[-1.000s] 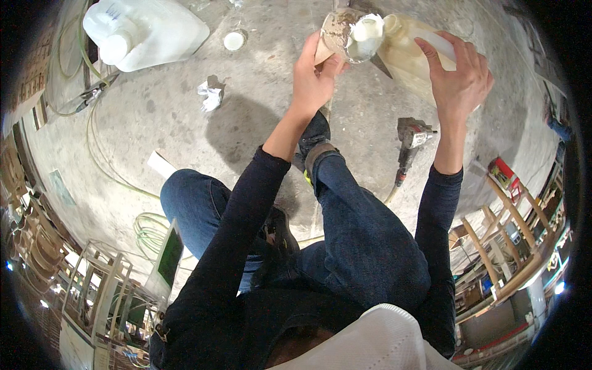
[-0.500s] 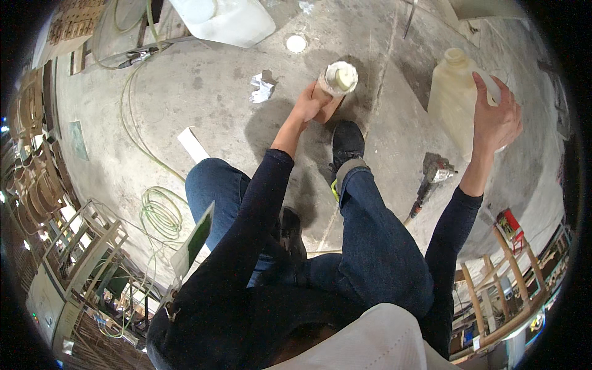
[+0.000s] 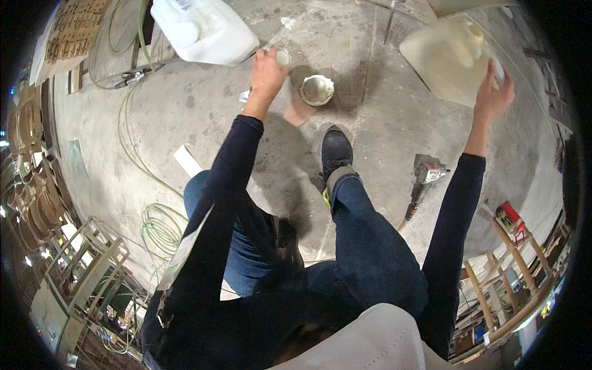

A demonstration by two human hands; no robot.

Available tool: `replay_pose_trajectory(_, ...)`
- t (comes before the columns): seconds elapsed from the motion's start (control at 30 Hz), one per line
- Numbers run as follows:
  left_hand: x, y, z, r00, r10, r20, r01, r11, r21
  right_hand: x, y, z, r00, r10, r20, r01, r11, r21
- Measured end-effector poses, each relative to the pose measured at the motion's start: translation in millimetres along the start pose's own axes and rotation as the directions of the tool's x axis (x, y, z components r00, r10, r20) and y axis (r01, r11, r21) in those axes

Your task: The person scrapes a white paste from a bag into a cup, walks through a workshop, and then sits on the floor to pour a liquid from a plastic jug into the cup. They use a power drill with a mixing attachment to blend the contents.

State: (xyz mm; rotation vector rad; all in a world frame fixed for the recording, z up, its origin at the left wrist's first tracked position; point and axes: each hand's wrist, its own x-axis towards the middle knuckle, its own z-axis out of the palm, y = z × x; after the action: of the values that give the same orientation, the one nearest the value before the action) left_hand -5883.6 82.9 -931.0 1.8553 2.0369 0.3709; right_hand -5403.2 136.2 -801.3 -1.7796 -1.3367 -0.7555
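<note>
The head view shows the yellowish jug (image 3: 441,61) at the upper right of your work area, and your right hand (image 3: 495,95) is closed around its handle; I cannot tell if the jug touches the floor (image 3: 382,135). Your left hand (image 3: 268,73) is narrow, with the white cap (image 3: 283,58) between the thumb and the forefinger, but I cannot tell whether this cap is lifted. Between your two hands, nearer to the left one, the round cup (image 3: 317,90) stands on the floor, with white material around its rim, and a flat brown piece (image 3: 298,111) lies beside it. Near your left hand, on its far side, is the large white jug (image 3: 206,32). Closer to your body, your dark shoe (image 3: 337,150) is below the cup, and the power tool (image 3: 425,180) lies to the right of it. The coiled hose (image 3: 159,229) lies on the left side, near your knee.
</note>
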Motion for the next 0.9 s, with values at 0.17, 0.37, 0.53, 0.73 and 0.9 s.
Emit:
replay_pose_trajectory(0.17, 17.6, -0.9, -4.4, 0.982, 0.029, 0.187, -0.05, 0.993, 0.105, 10.0, -12.3, 10.3, 0.98, 0.158, 0.125, -0.159, 0.987, -0.003)
replay_pose_trajectory(0.37, 71.3, 115.4, -47.0, 0.931, 0.357, -0.077, -0.364, 0.886, -0.286, 9.8, -5.1, 15.6, 1.0, 0.021, 0.014, -0.021, 0.999, -0.033)
replay_pose_trajectory(0.53, 113.4, 268.6, -95.1, 0.709, 0.645, -0.287, -0.67, 0.488, -0.56, 10.0, -6.5, 22.1, 1.0, 0.001, 0.009, 0.0, 0.999, -0.035)
replay_pose_trajectory(0.73, 141.0, 337.8, -78.0, 0.486, 0.871, -0.067, -0.81, 0.421, -0.409, 11.1, -10.8, 16.8, 1.0, -0.005, -0.03, 0.004, 1.0, -0.022)
replay_pose_trajectory(0.9, 137.5, 351.9, -57.8, 0.48, 0.865, -0.146, -0.841, 0.406, -0.358, 10.1, -2.8, 15.9, 0.998, 0.056, -0.004, -0.056, 0.998, -0.011)
